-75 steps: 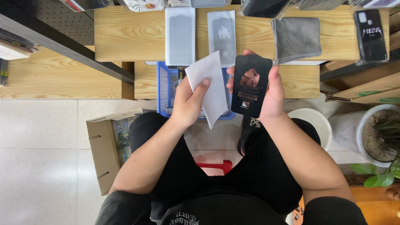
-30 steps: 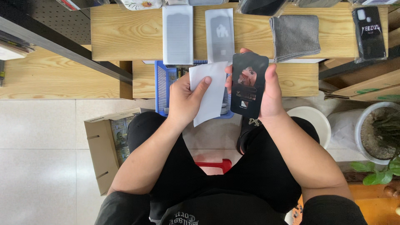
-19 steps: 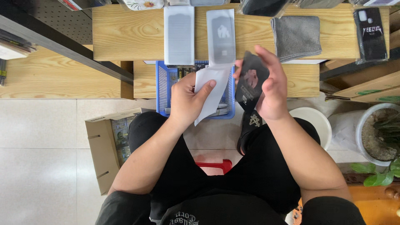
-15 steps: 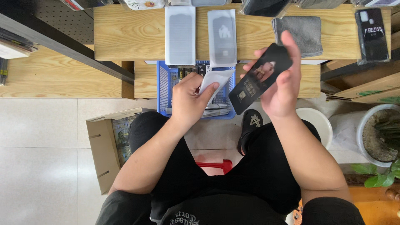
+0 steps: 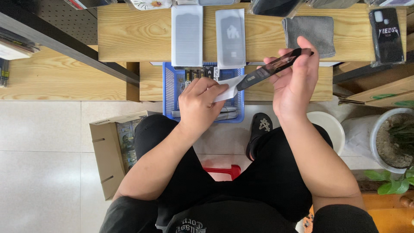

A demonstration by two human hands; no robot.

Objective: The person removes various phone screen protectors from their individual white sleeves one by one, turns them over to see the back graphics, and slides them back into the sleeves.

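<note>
On the floor to my left a cardboard box is standing open, near my knee. My left hand is pinching a white sleeve by its near end, fingers curled over it, over the blue basket — I judge I am holding it there so its mouth lines up with the case. My right hand is gripping a dark phone case between thumb and fingers, tilting it nearly edge-on, its lower tip touching the sleeve's open end. Case and sleeve are both in the air, between me and the wooden bench. On the far bench two pale flat packets are lying side by side, one grey cloth to their right, and one more black case at the far right — laid flat and apart, probably to be easy to reach. A white bucket and a potted plant are standing by my right leg.
</note>
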